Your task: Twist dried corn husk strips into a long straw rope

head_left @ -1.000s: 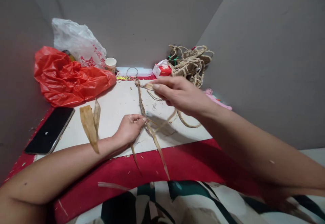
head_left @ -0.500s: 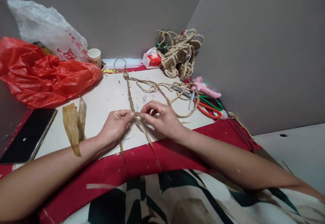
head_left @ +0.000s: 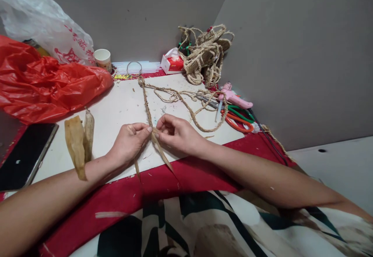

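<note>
A brown braided cord [head_left: 146,103] of dried plant fibre runs from a knot near the back of the white board [head_left: 122,105] down to my hands. My left hand [head_left: 132,138] pinches the cord's near end between thumb and forefinger. Just beside it, my right hand [head_left: 175,132] is closed, thumb against fingers, on one of the flat fibre strips at that end. Loose strips [head_left: 163,155] hang from the fingers toward the board's front edge. Left of my left hand lie two dried leaf pieces [head_left: 75,142], one wide and flat, one rolled.
At the left are a phone [head_left: 27,154], a red plastic bag [head_left: 55,90] and a paper cup [head_left: 103,58]. Behind stand a tissue pack [head_left: 172,63] and a heap of braided cord [head_left: 205,56]. Scissors [head_left: 240,114] and a pink glue gun [head_left: 234,98] lie at the right.
The view has shifted slightly, so things sit a little further left and higher. My right hand has drawn closer to my left, and the hanging strips have swung a little.
</note>
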Action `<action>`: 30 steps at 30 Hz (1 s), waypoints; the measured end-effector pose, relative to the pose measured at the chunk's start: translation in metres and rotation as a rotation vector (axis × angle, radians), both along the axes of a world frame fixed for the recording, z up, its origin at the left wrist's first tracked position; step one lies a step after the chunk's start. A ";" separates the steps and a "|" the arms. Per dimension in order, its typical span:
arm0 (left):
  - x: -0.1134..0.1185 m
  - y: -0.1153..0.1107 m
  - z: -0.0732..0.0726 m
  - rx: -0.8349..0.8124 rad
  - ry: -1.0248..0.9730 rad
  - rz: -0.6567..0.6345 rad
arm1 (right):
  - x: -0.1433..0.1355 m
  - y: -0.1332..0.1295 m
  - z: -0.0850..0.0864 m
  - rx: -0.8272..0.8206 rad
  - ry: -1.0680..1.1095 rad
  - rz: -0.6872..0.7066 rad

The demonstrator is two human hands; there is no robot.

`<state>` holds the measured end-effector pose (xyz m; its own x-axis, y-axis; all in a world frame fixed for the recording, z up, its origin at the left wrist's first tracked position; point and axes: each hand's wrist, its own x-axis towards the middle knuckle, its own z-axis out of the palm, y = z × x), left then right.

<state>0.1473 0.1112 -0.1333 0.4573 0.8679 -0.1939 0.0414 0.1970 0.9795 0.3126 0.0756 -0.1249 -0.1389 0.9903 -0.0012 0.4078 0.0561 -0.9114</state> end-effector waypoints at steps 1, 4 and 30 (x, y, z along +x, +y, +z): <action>0.000 0.000 0.001 0.018 0.011 -0.006 | 0.002 0.001 0.002 -0.115 0.113 0.039; -0.001 0.002 0.000 0.053 0.025 -0.025 | 0.011 0.007 0.005 -0.421 0.331 0.185; -0.001 -0.007 -0.007 -0.009 -0.119 -0.197 | -0.037 -0.012 -0.007 -0.423 0.262 -0.061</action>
<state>0.1464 0.1045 -0.1404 0.6375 0.7583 -0.1364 -0.0355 0.2058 0.9780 0.2755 0.0635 -0.1318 -0.1298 0.9168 -0.3776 0.1529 -0.3577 -0.9212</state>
